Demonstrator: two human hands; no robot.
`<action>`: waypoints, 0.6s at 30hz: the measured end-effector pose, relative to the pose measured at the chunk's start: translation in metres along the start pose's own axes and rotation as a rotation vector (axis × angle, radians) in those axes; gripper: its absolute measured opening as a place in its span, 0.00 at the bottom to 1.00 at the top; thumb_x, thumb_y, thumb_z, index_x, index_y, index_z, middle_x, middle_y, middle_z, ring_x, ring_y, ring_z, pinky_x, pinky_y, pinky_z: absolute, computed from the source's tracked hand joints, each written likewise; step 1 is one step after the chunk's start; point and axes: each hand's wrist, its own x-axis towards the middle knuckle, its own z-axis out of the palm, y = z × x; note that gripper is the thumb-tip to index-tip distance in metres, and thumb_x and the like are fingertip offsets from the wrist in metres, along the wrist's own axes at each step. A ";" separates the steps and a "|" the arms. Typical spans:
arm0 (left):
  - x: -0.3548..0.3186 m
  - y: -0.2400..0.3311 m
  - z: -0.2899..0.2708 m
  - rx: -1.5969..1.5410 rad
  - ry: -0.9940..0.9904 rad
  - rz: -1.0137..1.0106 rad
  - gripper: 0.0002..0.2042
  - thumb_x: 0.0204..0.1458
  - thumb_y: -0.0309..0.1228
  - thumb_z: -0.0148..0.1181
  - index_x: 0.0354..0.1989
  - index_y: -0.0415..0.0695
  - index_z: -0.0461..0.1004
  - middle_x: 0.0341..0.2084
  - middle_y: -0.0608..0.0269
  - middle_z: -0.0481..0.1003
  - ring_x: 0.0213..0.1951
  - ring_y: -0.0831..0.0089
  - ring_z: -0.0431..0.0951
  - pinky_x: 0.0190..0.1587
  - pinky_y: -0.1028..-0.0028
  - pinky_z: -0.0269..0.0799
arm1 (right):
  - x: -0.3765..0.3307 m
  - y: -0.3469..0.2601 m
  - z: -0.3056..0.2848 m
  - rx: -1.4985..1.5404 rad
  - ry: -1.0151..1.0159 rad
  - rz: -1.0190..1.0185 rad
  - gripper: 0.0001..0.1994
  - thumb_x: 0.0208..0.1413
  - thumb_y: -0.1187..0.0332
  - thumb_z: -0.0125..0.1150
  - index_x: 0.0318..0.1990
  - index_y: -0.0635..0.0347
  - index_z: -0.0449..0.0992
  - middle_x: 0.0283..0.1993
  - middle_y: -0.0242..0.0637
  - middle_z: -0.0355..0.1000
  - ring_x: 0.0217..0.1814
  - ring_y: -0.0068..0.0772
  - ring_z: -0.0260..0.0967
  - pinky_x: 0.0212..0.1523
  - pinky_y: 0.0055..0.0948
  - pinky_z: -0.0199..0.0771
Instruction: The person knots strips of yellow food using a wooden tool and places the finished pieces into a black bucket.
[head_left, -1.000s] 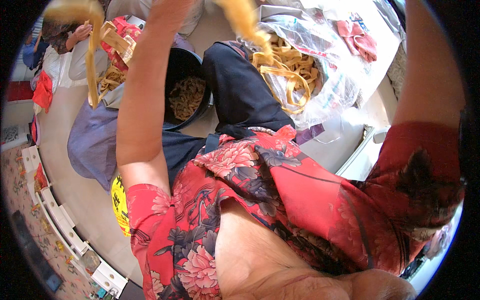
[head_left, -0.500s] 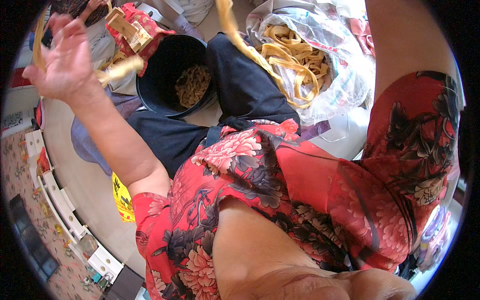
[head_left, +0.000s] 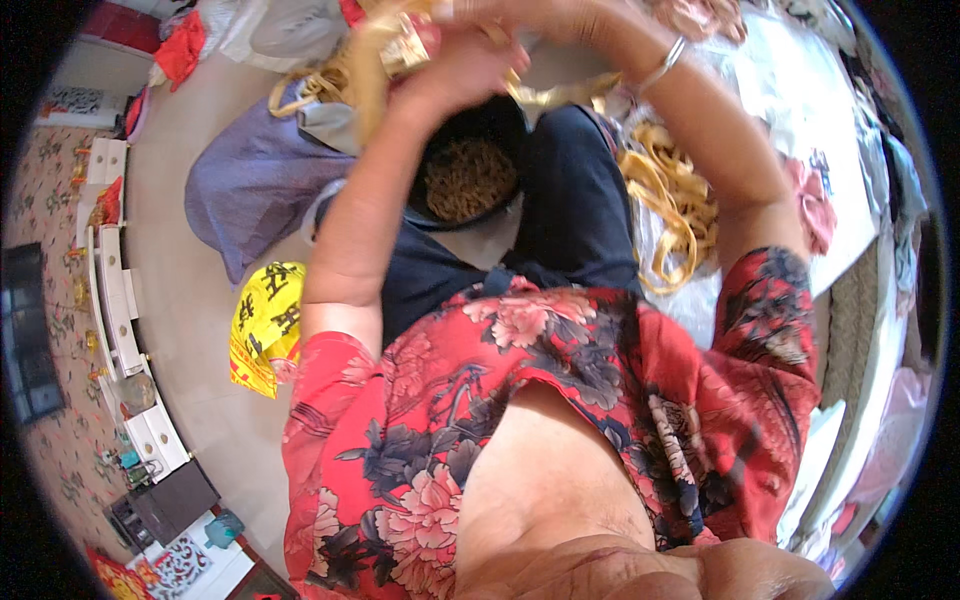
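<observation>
Pale floor (head_left: 195, 340) lies around a dark bucket (head_left: 502, 125); near its far rim, the person's left hand (head_left: 465, 72) and right hand (head_left: 545, 15) overlap beside a blurred yellow strip (head_left: 369, 80), grip indiscernible. Strip handling seems the step; the next move calls for steady holding.

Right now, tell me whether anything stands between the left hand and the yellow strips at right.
Yes: the dark-trousered right leg lies between the left hand and the yellow strips; the right forearm overlaps their right edge.

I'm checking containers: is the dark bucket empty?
Not empty: brownish pieces lie inside the dark bucket, some of its inner wall showing bare.
</observation>
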 end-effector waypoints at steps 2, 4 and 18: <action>0.007 -0.019 0.016 0.314 0.012 0.107 0.12 0.52 0.35 0.45 0.31 0.42 0.73 0.23 0.63 0.74 0.19 0.77 0.73 0.25 0.75 0.69 | -0.025 -0.027 0.028 0.109 0.130 -0.155 0.11 0.53 0.65 0.55 0.36 0.66 0.75 0.28 0.33 0.73 0.30 0.22 0.67 0.34 0.26 0.70; 0.013 -0.023 0.018 0.316 0.051 0.118 0.13 0.53 0.36 0.45 0.31 0.39 0.72 0.23 0.61 0.74 0.18 0.75 0.73 0.25 0.74 0.69 | -0.020 -0.023 0.029 0.308 0.324 -0.169 0.10 0.53 0.69 0.54 0.36 0.67 0.74 0.26 0.32 0.71 0.27 0.22 0.66 0.31 0.24 0.69; 0.013 -0.059 -0.007 -0.189 -0.052 -0.288 0.15 0.52 0.35 0.53 0.39 0.35 0.74 0.29 0.55 0.76 0.27 0.70 0.75 0.32 0.74 0.74 | 0.020 -0.061 0.003 0.879 0.291 -0.321 0.09 0.56 0.68 0.53 0.39 0.65 0.71 0.25 0.26 0.65 0.23 0.16 0.61 0.25 0.19 0.66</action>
